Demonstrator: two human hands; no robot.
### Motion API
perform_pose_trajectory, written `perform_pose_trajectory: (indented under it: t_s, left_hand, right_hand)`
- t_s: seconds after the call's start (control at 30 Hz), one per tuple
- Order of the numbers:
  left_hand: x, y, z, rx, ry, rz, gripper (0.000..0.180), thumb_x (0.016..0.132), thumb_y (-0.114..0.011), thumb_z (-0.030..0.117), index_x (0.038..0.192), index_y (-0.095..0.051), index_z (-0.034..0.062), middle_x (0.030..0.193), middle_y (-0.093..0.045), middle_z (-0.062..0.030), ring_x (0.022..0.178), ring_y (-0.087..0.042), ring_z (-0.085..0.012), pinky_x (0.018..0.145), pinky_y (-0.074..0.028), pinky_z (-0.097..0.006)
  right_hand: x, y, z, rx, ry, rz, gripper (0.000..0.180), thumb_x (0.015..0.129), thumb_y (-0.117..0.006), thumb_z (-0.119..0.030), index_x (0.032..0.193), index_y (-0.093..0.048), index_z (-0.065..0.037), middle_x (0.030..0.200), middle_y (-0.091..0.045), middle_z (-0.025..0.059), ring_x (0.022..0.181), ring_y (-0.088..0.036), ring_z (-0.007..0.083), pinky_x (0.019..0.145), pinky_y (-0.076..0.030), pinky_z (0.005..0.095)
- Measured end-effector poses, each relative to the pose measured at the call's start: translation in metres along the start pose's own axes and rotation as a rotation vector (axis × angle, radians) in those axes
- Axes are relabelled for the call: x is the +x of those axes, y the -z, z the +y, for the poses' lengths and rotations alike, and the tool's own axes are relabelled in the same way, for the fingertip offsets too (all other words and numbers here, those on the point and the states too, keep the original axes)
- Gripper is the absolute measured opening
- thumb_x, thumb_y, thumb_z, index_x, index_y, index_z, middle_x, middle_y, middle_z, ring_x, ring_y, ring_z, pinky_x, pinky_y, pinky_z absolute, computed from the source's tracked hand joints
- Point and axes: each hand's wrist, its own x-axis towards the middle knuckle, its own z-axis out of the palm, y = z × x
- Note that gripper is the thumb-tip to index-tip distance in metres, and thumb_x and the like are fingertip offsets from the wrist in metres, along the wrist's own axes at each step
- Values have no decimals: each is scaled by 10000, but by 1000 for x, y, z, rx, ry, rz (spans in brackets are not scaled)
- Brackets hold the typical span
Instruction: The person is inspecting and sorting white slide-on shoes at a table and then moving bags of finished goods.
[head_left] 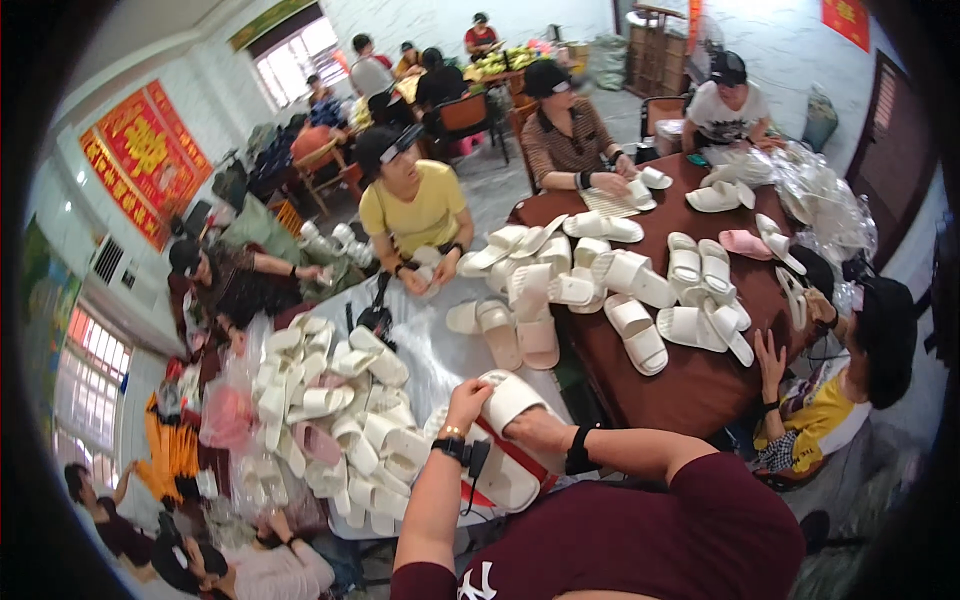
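Close in front of me, a white slipper [511,396] is held between both hands. My left hand [468,404] closes over its edge on the left side. At its foot opening on the right is my right hand [540,431], gripping it with the fingers partly hidden by the slipper. Just below, another white slipper [510,482] lies against a red surface on the table. Both my wrists carry black bands. Left of my hands spreads a large heap of white slippers [385,435], with a pink slipper [318,443] among them.
More white slippers [640,277] cover the brown table [665,400] at right. The grey table [420,325] stands left of it. Clear plastic bags [825,195] pile up at far right. A person in yellow [418,200] handles a slipper across from me; other people sit around.
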Motion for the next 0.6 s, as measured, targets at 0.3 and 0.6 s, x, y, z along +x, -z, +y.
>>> perform_pose_trajectory:
  t_s: [0.3, 0.6]
  left_hand:
    - [-35, 19, 9, -262, -151, 354, 135, 853, -549, 76, 886, -581, -51, 783, -639, -100, 685, -595, -136, 656, -475, -245]
    - [-52, 0, 9, -458, -101, 347, 148, 871, -548, 98, 940, -584, -27, 829, -637, -72, 731, -585, -110, 676, -465, -222]
  right_hand:
    - [-22, 52, -27, 28, -94, -40, 199, 735, -567, -115, 932, -594, -107, 849, -608, 108, 770, -603, 292, 640, -486, 398]
    - [72, 17, -1, 490, -368, 158, 360, 772, -581, -139, 1105, -518, -18, 913, -642, 159, 846, -597, 339, 745, -463, 392]
